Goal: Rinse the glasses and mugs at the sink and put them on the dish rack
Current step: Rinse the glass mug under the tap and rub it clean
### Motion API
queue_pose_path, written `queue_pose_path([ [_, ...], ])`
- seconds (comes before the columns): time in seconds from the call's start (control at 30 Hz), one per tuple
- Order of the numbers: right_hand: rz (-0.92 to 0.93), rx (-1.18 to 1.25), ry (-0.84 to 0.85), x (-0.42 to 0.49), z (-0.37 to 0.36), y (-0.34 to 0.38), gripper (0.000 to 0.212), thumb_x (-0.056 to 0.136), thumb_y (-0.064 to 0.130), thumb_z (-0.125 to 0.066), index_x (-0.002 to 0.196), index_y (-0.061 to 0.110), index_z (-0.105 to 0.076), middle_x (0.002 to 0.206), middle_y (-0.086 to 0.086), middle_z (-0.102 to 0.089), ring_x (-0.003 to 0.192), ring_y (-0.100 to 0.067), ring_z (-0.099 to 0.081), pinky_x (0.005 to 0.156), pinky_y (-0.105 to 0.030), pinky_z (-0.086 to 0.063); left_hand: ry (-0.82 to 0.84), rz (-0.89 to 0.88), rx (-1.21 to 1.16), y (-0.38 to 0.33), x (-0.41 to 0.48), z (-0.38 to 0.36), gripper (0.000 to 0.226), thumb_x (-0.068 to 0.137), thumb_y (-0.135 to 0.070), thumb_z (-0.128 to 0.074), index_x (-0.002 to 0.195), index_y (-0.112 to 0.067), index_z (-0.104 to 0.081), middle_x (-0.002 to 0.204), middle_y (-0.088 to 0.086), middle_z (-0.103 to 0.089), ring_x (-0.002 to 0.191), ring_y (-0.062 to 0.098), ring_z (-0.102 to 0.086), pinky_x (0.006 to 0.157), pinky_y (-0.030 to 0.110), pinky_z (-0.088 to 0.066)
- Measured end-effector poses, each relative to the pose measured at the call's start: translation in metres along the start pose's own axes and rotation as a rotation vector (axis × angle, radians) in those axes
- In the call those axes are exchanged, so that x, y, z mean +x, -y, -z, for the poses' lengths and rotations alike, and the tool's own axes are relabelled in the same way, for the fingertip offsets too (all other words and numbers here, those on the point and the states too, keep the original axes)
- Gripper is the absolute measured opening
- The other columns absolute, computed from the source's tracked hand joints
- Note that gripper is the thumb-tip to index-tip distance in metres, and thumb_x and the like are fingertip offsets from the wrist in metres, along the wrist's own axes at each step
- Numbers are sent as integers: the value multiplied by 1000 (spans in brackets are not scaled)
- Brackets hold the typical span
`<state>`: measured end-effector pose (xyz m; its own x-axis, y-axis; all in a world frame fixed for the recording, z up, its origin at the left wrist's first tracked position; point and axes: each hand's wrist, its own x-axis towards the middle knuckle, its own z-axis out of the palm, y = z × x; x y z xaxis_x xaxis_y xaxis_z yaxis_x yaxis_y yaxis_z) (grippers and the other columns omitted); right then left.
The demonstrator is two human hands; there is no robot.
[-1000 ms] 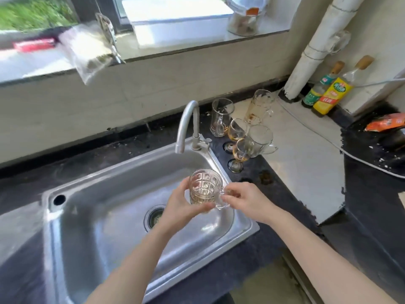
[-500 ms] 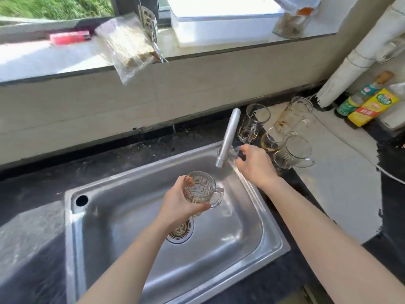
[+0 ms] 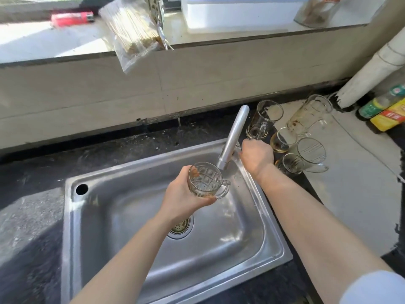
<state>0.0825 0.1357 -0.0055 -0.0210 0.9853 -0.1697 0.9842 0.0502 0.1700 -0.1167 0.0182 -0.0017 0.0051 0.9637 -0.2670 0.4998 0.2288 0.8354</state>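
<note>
My left hand (image 3: 184,199) grips a clear patterned glass mug (image 3: 206,182) over the steel sink (image 3: 153,249), its mouth just under the faucet spout (image 3: 233,138). My right hand (image 3: 256,156) is curled round the faucet handle at the spout's base; the handle itself is hidden by the hand. No water is visible. Several dirty glasses and mugs stand on the counter right of the faucet: a tall glass (image 3: 263,119), a tall mug (image 3: 309,115), a mug (image 3: 311,153) and two stemmed glasses (image 3: 282,140) with brown liquid. No dish rack is in view.
A white pipe (image 3: 372,69) and two bottles (image 3: 388,110) stand at the back right. On the window sill lie a bag of skewers (image 3: 131,31), a red lighter (image 3: 72,18), a white box (image 3: 238,12) and a jar (image 3: 315,9). Black counter surrounds the sink.
My right hand left the mug's handle and took hold of the faucet handle. My left hand raised the mug closer under the spout.
</note>
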Motion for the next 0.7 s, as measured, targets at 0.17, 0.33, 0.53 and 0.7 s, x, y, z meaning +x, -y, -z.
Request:
queue_pose_path([
  [0.17, 67, -94, 0, -2, 1, 4, 27, 94, 0, -42, 108, 9, -63, 105, -8, -68, 100, -29, -65, 66, -30, -40, -34, 29, -17, 1, -3, -2, 71, 53, -36, -90, 109, -35, -46, 102, -19, -63, 96, 3, -59, 73, 10, -40],
  [0.33, 99, -114, -7, -6, -5, 9, 27, 92, -2, -44, 106, 9, -64, 104, -7, -68, 99, -29, -66, 64, -30, -40, -53, 44, -27, 3, -8, -3, 71, 54, -34, -90, 111, -32, -46, 103, -16, -63, 96, 5, -59, 74, 12, -41],
  [0.53, 130, -116, -11, -8, -3, 9, 28, 92, -2, -43, 106, 9, -65, 106, -8, -68, 101, -30, -65, 66, -31, -40, -63, 55, -25, 4, -10, -6, 72, 54, -36, -90, 112, -31, -47, 104, -15, -63, 98, 7, -59, 81, 21, -45],
  [0.7, 145, -120, -3, -9, -4, 9, 27, 92, -3, -44, 104, 9, -65, 104, -8, -68, 101, -30, -64, 66, -31, -40, -64, 55, -31, 2, -10, -10, 71, 54, -36, -89, 111, -32, -47, 104, -16, -64, 100, 7, -60, 84, 25, -47],
])
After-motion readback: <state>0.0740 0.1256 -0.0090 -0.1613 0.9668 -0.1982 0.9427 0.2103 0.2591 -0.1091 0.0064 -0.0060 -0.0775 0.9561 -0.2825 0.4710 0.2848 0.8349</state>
